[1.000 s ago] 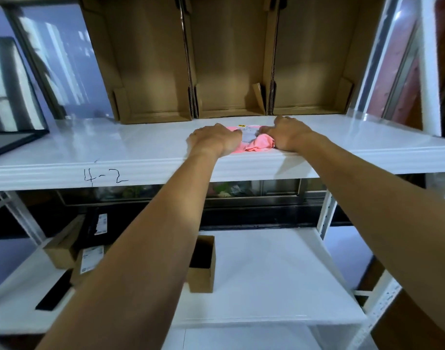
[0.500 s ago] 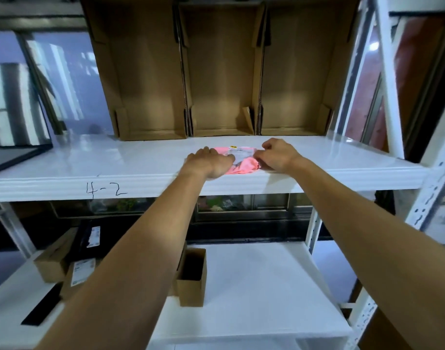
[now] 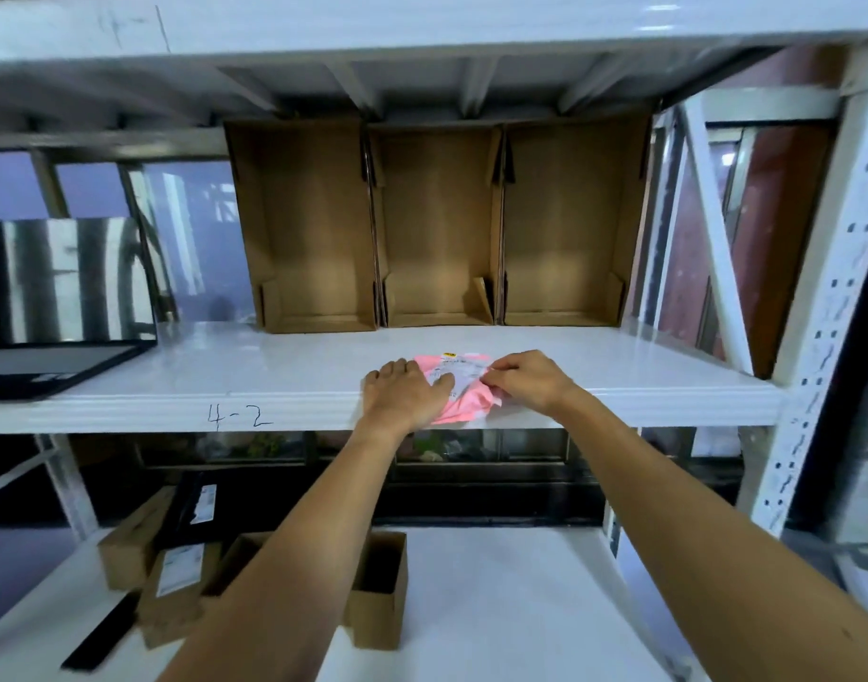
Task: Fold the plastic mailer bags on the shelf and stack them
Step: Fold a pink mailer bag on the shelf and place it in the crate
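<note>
Nearest to me, my two bare forearms reach up and forward over the lower shelf point(image 3: 496, 612), where a few small cardboard boxes point(image 3: 379, 583) sit towards the left. Past them is the white shelf point(image 3: 274, 369) I am working on, with "4-2" handwritten on its front lip.

The pink mailer bag point(image 3: 464, 407) lies on that shelf, just behind the lip and between my hands. It is crumpled and bunched along its near side, with a white label point(image 3: 464, 372) facing up, so I judge the fold to be in progress rather than finished. I see only this one bag and no stack of folded ones, so as far as I can tell the stacking has not begun, and I can't say how many bags are left.

My left hand point(image 3: 405, 393) lies palm down on the bag's left part, fingers fairly straight and close together, pressing it flat against the shelf. My right hand point(image 3: 533, 381) comes in from the other side with its wrist low over the shelf edge; its fingers point(image 3: 496, 380) are curled and pinch the bag's right edge. Both arms are nearly fully stretched out.

Further back, three open cardboard bins point(image 3: 437, 228) stand side by side against the rear of the shelf, and I see nothing inside them.
</note>
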Available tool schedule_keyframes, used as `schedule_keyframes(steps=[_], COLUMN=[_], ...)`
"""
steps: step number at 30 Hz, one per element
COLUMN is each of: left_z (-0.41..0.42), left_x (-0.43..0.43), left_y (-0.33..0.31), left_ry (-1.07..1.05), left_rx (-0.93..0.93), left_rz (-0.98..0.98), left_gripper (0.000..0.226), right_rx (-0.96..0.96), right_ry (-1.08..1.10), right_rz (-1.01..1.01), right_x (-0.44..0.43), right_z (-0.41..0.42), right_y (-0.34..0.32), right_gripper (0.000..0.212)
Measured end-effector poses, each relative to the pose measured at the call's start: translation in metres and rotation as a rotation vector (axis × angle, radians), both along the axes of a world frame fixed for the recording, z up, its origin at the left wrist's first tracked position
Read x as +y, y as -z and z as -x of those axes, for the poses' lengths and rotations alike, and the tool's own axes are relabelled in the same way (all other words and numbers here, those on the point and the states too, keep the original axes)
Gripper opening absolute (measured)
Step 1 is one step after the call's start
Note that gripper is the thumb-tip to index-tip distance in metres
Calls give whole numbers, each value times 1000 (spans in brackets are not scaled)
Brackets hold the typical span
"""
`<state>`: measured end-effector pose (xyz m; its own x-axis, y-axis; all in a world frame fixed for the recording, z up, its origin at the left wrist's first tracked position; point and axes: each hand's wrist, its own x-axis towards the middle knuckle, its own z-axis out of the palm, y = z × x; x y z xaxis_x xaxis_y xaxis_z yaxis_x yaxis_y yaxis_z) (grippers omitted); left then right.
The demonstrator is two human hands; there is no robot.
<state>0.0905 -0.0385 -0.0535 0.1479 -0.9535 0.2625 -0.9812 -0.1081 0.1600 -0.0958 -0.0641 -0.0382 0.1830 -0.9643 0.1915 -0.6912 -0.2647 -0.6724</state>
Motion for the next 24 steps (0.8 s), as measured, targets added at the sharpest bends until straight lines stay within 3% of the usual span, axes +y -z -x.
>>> schedule_keyframes(steps=[4,9,13,16,21,23,24], left_z=[11,28,31,27,23,23,23], left_x=[21,38,39,36,41,44,45], left_y=[11,21,21,22,22,23,23], left_ry=[2,-37,-46,-25,23,32,34], left_rx=[-68,-147,-141,-120,-76,-85,-88], left_rz=[34,58,58,63,69,78,83], left_gripper=[78,79,79,76,65,64,64], right_rx=[-242,-405,-569,-424,-102,-179,-305], right_ry=[-66,-61,57,272,303,288,251], right_rz=[-56,-149,59,259,292,206,134], right_x=[18,35,44,60,72,67,64], right_z=[8,15,11,6,13,13,12], right_y=[-7,-8,9,27,45,51,53], right_gripper=[20,45,38,20,27,32,33])
